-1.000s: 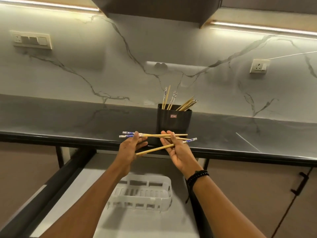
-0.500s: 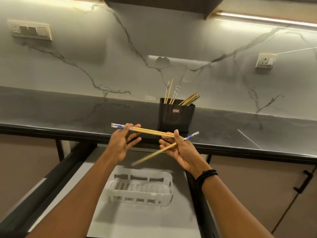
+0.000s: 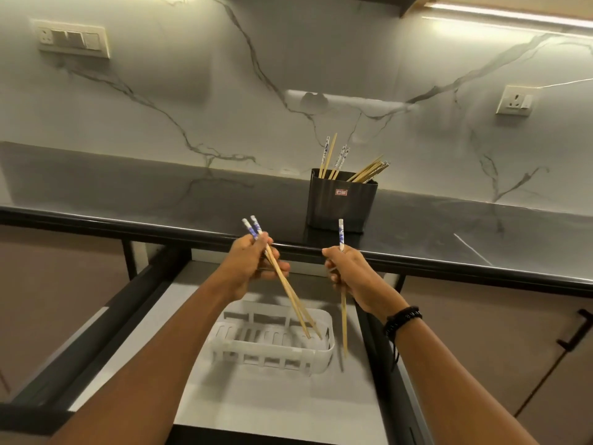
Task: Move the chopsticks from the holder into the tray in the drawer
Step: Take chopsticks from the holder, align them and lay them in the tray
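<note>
A black holder (image 3: 341, 205) stands on the dark countertop with several wooden chopsticks (image 3: 365, 170) sticking out of it. Below, the drawer is pulled out and a white slotted tray (image 3: 272, 348) sits on its floor. My left hand (image 3: 248, 268) grips a pair of chopsticks (image 3: 288, 290) with blue-patterned tops, slanted down so the tips reach into the tray's right part. My right hand (image 3: 349, 271) holds a single chopstick (image 3: 344, 319) nearly upright, its tip hanging just past the tray's right end.
The countertop's black front edge (image 3: 128, 224) runs across above the open drawer (image 3: 179, 319), whose dark side rails flank the tray. Wall sockets (image 3: 515, 100) and a switch plate (image 3: 73, 38) sit on the marble backsplash. A cabinet handle (image 3: 574, 332) is at the right.
Both hands have swung their chopsticks from lying level to pointing downward and spread apart. The left pair's tips now reach into the tray; the view has tilted down.
</note>
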A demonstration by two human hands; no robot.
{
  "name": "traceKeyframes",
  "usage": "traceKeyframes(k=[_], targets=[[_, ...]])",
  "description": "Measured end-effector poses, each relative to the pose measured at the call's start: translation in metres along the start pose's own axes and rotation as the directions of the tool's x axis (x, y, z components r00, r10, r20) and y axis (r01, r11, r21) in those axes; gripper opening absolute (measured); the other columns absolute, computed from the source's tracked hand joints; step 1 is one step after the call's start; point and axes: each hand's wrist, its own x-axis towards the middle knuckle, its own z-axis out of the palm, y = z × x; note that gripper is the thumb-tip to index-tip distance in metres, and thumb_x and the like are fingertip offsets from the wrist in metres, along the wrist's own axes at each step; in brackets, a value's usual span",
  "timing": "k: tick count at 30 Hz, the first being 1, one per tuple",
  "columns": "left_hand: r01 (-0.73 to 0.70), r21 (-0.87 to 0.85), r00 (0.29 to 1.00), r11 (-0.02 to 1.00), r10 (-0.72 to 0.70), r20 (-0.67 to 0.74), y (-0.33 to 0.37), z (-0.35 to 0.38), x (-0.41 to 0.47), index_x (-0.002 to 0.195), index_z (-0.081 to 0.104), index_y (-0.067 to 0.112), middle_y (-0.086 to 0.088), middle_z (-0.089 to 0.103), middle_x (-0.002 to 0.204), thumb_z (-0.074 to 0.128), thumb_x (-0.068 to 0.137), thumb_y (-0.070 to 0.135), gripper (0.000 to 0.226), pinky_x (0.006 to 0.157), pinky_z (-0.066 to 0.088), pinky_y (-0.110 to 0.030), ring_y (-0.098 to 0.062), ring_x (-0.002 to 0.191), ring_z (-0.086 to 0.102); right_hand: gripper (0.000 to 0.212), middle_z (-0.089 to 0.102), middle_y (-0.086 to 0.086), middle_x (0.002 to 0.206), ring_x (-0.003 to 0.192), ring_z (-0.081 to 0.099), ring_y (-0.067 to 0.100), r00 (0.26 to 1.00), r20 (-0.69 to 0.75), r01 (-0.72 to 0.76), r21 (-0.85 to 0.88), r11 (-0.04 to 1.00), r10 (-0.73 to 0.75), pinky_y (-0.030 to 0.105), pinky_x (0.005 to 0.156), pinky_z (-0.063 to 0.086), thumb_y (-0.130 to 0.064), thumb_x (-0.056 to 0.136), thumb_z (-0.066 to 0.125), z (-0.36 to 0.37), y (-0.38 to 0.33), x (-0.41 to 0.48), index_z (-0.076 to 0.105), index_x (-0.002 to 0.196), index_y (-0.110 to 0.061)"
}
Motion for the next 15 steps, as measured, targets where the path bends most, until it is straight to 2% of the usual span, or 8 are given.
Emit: traceKeyframes(k=[3,7,9,12,15], targets=[[0.035,0.101,0.995,0.994,-0.044,0.089,-0.008,0.010,-0.007,0.100,0.056,0.007,-0.009,0.070,0.080,0.045,0.101,0.025,0.021,0.061,0.057,-0.032,-0.028,0.078,0.073,0.017,0.048,0.000,0.070,0.054,0.043,0.007,0.998,0.057,0.014,0.074,0.997,-0.018,0.019,0.049,0.041,-0.027,0.103,0.045,0.006,-0.003,-0.005,0.049,0.096,-0.013],[0.032,0.112,0.993,0.993,-0.044,0.114,-0.012,0.013,-0.009,0.101,0.058,0.009,-0.012,0.075,0.093,0.050,0.098,0.024,0.018,0.061,0.058,-0.030,-0.024,0.088,0.073,0.032,0.041,-0.004,0.073,0.058,0.038,0.006,0.994,0.106,-0.004,-0.088,0.996,0.013,0.018,0.051,0.039,-0.049,0.102,0.037,0.015,-0.003,-0.013,0.044,0.108,-0.019],[0.050,0.107,0.991,0.993,-0.063,0.121,-0.012,0.012,-0.010,0.103,0.059,0.008,-0.012,0.075,0.097,0.052,0.097,0.023,0.018,0.062,0.058,-0.031,-0.024,0.090,0.073,0.030,0.039,-0.003,0.074,0.059,0.036,0.007,0.994,0.107,0.010,-0.085,0.996,-0.001,0.019,0.051,0.037,-0.049,0.103,0.030,0.020,-0.001,-0.016,0.042,0.106,-0.022],[0.056,0.130,0.983,0.990,-0.078,0.169,-0.013,0.013,-0.012,0.105,0.060,0.008,-0.014,0.074,0.100,0.054,0.097,0.022,0.018,0.068,0.059,-0.034,-0.025,0.093,0.072,0.027,0.042,-0.003,0.075,0.060,0.039,0.006,0.989,0.011,0.150,-0.066,0.986,-0.150,0.019,0.054,0.038,-0.039,0.106,0.028,0.026,0.001,-0.017,0.046,0.105,-0.019],[0.056,0.167,0.976,0.984,-0.089,0.199,-0.014,0.015,-0.014,0.108,0.060,0.005,-0.013,0.074,0.099,0.056,0.095,0.023,0.022,0.066,0.058,-0.031,-0.024,0.091,0.072,0.035,0.050,-0.005,0.083,0.074,0.047,0.007,0.965,-0.074,0.238,-0.162,0.958,-0.253,0.023,0.069,0.039,-0.034,0.107,0.028,0.025,0.000,-0.014,0.058,0.110,-0.014]])
